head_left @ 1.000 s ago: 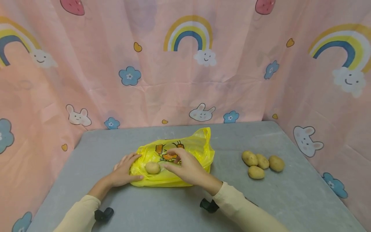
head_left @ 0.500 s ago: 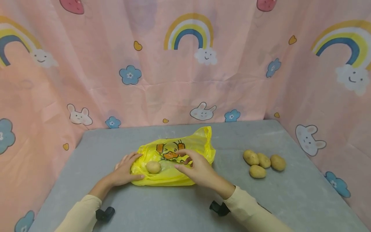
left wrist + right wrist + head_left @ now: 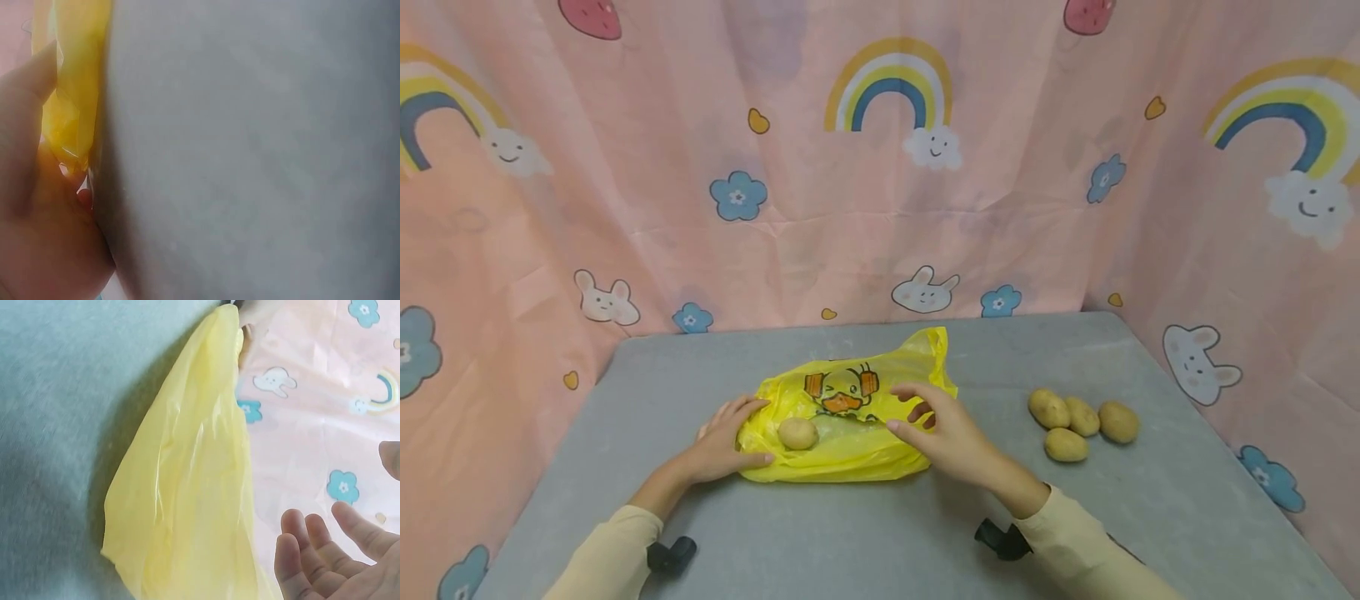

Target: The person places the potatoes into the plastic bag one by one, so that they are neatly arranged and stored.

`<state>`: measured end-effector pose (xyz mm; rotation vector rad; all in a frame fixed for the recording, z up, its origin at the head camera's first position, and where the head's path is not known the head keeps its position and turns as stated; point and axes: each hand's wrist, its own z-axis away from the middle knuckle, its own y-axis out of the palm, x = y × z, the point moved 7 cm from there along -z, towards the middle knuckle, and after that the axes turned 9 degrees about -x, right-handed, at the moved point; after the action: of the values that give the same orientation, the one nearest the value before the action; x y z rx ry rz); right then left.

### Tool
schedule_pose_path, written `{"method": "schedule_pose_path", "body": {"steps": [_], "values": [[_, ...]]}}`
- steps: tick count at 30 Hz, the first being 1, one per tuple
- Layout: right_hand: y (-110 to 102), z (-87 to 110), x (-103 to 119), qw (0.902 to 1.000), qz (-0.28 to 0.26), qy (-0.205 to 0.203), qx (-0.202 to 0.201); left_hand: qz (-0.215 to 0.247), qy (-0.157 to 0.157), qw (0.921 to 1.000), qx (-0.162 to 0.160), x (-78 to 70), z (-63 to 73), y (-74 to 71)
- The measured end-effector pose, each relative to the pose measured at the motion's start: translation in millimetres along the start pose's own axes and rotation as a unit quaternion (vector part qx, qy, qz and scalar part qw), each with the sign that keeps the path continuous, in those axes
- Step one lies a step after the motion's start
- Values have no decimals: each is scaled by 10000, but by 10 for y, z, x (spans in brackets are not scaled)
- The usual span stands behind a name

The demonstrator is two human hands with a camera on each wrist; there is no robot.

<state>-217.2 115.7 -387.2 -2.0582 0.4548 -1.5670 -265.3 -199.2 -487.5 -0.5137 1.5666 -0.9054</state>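
Note:
A yellow plastic bag (image 3: 880, 458) printed with a duck lies on its side across the grey table. At its left end my left hand (image 3: 722, 442) holds the bag, thumb along the front and fingers on the far side. One potato (image 3: 797, 433) sits on the bag's left part, close to that thumb; whether a layer of plastic covers it I cannot tell. My right hand (image 3: 951, 433) hovers over the bag's right end with fingers loosely bent and thumb apart. Nothing is between them, as the right wrist view of the hand (image 3: 344, 556) also shows.
Several potatoes (image 3: 1066, 445) lie in a group on the right side of the table (image 3: 820, 542). A pink curtain (image 3: 1030, 208) with rainbows and rabbits hangs behind and along both sides. Dark camera mounts (image 3: 1002, 540) are on both wrists.
My right hand has moved right, away from the potato on the bag, toward the bag's right end. The left hand, the bag and the potatoes have stayed put.

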Motion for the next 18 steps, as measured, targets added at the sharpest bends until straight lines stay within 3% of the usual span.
{"method": "schedule_pose_path", "body": {"steps": [12,18], "values": [[-259,77,-78,9985,106,-522,-151,-122,45,9999,-17,40,-3,-1],[-414,143,-158,9978,192,-573,-269,-152,56,9998,62,29,-3,10]]}}
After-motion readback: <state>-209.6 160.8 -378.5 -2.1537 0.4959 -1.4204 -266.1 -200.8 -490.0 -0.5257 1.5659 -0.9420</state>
